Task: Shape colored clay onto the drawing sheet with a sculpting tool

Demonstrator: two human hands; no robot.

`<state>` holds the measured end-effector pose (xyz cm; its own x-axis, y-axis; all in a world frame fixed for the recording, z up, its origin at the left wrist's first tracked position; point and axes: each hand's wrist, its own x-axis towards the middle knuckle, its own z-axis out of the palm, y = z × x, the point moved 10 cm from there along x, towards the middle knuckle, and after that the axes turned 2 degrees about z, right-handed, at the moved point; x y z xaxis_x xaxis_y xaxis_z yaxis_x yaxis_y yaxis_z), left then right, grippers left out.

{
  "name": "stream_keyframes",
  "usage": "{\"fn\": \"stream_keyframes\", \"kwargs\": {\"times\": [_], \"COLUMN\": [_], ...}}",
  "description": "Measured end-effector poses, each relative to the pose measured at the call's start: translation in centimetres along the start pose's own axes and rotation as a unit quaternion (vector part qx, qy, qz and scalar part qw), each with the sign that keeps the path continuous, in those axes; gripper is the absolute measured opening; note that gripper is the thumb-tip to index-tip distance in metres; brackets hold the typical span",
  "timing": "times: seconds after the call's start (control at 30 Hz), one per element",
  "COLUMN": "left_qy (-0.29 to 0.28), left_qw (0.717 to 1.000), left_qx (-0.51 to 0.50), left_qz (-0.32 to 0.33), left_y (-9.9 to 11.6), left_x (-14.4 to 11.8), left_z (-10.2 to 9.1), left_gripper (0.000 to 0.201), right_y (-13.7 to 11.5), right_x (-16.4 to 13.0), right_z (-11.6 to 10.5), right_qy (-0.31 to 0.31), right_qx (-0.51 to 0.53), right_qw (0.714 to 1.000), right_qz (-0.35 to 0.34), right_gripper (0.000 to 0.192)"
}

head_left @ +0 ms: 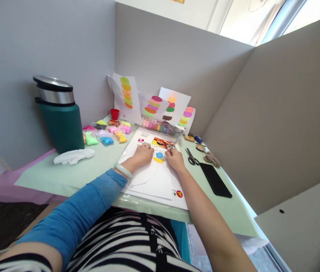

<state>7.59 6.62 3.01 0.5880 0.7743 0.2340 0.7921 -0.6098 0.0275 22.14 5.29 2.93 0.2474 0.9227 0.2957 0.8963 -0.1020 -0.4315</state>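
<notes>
Nearest, a blue sleeve runs to the left hand (142,155), which lies flat with fingers together on the white sheet (151,177), pressing it down. Beside it the right hand (174,159) pinches a thin tool (174,145) (its tip is too small to make out) at the blue and yellow clay patches (158,157) on the sheet. To the right lie scissors (191,156) and a black phone (215,180). Left, small clay bags (107,133) are scattered by a green flask (60,115). Farthest back, papers with coloured clay dabs (153,105) lean on the partition.
</notes>
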Motion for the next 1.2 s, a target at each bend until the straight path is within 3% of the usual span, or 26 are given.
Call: {"fn": "stream_keyframes", "kwargs": {"times": [0.17,0.37,0.57,0.77,0.97,1.2], "left_qy": [0.0,0.009,0.012,0.019,0.02,0.017], "left_qw": [1.0,1.0,1.0,1.0,1.0,1.0], "left_qx": [0.002,0.007,0.013,0.015,0.015,0.015], "left_qz": [0.003,0.009,0.011,0.013,0.012,0.01], "left_y": [0.0,0.0,0.1,0.1,0.1,0.1], "left_x": [0.1,0.1,0.0,0.1,0.1,0.1], "left_z": [0.2,0.0,-0.1,0.0,0.0,-0.1], "left_gripper": [0.029,0.031,0.031,0.031,0.029,0.03], "right_y": [0.5,-0.9,0.2,-1.2,-0.2,-1.2], "right_x": [0.0,-0.2,-0.1,-0.3,-0.1,-0.2], "right_z": [-0.7,0.4,-0.4,0.3,0.0,0.6], "right_qy": [0.023,-0.011,0.017,-0.02,-0.002,-0.024], "right_qx": [-0.013,0.027,-0.011,0.049,0.012,0.062], "right_qw": [0.999,0.999,1.0,0.997,1.0,0.996], "right_qz": [0.024,-0.041,0.007,-0.048,-0.014,-0.064], "right_gripper": [0.029,0.025,0.028,0.023,0.026,0.021]}}
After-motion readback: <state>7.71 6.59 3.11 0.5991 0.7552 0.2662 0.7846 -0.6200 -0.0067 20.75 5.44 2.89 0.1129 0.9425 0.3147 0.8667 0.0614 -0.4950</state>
